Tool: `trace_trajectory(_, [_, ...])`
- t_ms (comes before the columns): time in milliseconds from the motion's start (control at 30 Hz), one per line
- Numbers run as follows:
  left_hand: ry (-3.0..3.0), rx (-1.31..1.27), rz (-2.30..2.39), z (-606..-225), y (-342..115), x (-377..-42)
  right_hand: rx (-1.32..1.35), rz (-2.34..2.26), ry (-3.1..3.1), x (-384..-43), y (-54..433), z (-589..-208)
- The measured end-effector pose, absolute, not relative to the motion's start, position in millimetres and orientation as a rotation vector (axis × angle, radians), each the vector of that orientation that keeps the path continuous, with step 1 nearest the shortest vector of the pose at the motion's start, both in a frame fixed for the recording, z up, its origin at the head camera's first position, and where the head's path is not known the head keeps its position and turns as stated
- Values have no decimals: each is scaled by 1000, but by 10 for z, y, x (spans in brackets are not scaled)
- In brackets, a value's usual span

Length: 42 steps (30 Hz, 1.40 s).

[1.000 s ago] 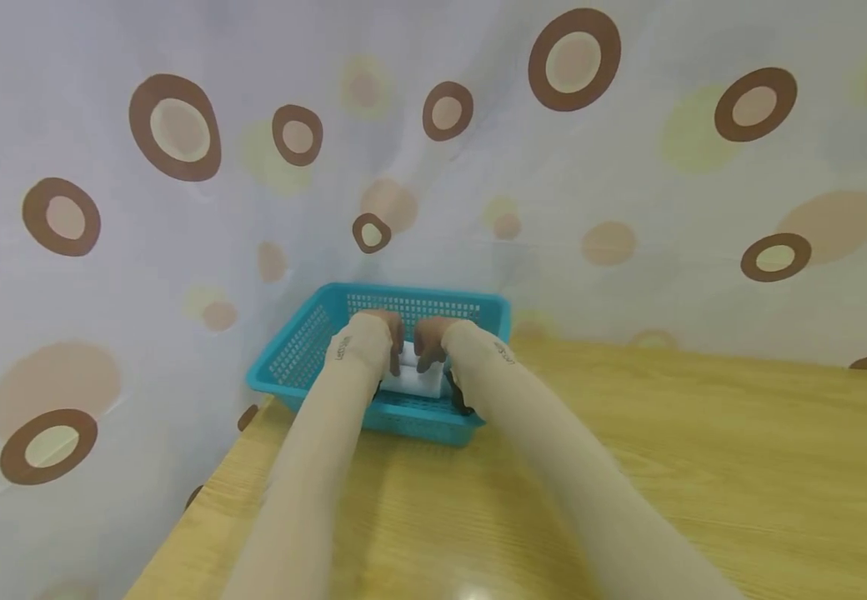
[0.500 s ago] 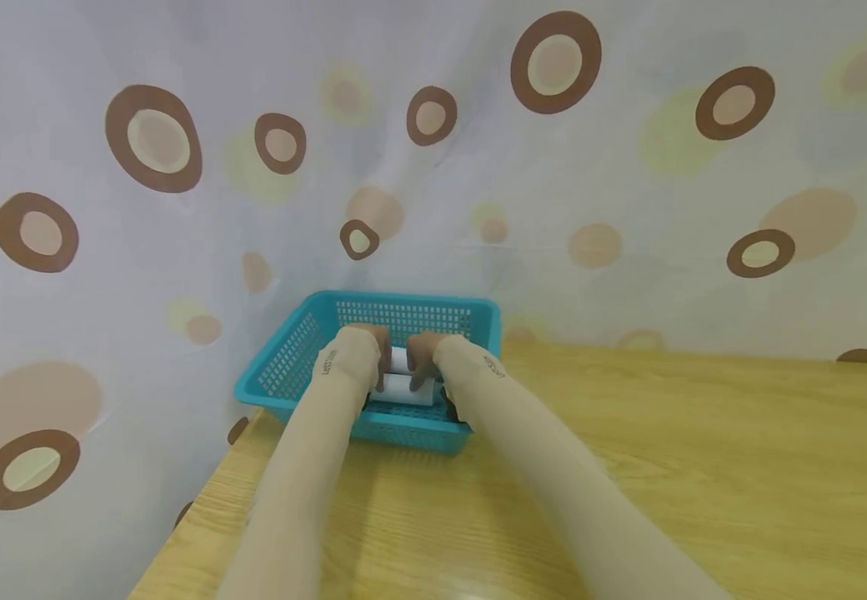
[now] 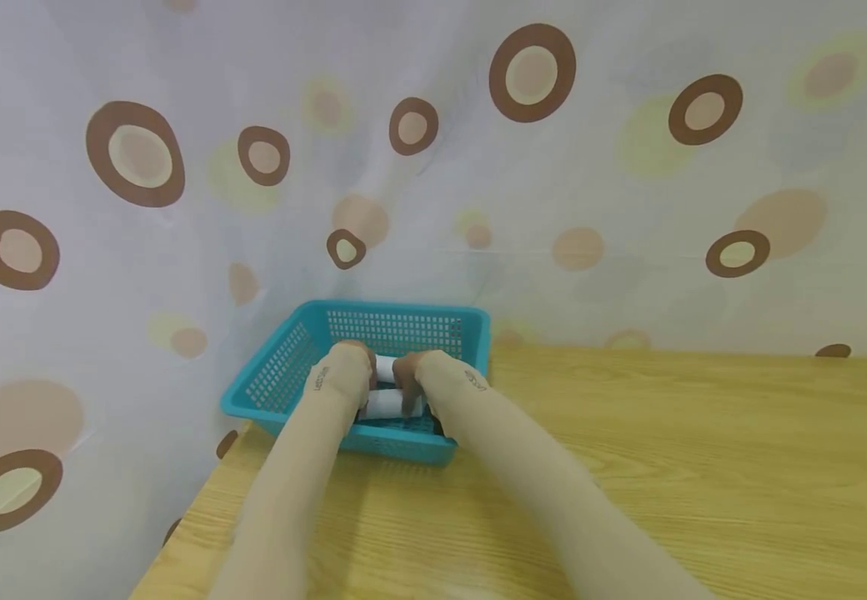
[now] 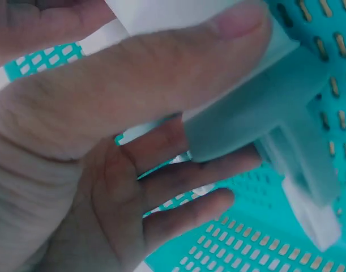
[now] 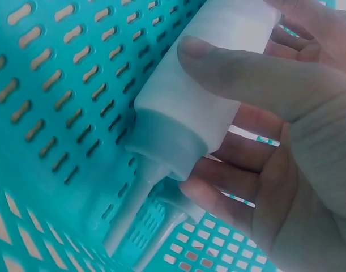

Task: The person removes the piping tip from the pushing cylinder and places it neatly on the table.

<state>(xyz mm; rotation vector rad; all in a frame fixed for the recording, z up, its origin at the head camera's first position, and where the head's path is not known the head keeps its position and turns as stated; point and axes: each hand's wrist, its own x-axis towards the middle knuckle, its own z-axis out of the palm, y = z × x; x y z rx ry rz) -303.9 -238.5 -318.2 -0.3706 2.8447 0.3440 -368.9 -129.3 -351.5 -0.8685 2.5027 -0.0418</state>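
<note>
Pinching a smooth white grey-ended cylinder (image 3: 381, 406) with thumb and fingers, left hand (image 3: 365, 362) and right hand (image 3: 408, 375) have drawn it farther from another white cylinder (image 3: 385, 369).

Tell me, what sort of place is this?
Maybe a corner of an indoor room, though I can't tell which room. A wooden table stands there, with a circle-patterned covering behind it and on its left, and a blue basket on top holds white bottles.

Room over basket (image 3: 240, 405) at left, walls (image 3: 403, 447) blocking sideways, near bottle (image 3: 384, 406) before far bottle (image 3: 385, 369)
</note>
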Motion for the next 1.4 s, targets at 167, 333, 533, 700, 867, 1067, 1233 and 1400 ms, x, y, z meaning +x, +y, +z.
trace_trajectory(167, [2809,-435,321,-3156,-2353,-3087,-825,-179,2463,-3690,-1198,-3507])
trace_trajectory(333, [2713,-552,459,-2983,-2402,-3117,-928,-247,2429,-3833,-1169,-3530])
trace_trajectory(533, [2682,-485,393,-2781,-2420,-3188,-966,-305,2466,-3913,-1100,-3370])
trace_trajectory(700, [2710,-304,211,-2737,-2496,-3264,-982,-289,2519,-3846,-1060,-3186])
trace_trajectory(867, [2730,-96,356,-2705,-2589,-3338,-937,-267,2540,-3848,-996,-3073])
trace_trajectory(1067, [2795,92,481,-2698,-2635,-3523,-939,-329,2583,-3939,-793,-2941])
trace_trajectory(1233, [2888,185,578,-2719,-2638,-3666,-992,-460,2623,-4048,-550,-2893])
trace_trajectory(1400, [2950,263,663,-2751,-2539,-3745,-1003,-602,2571,-4136,-256,-2863])
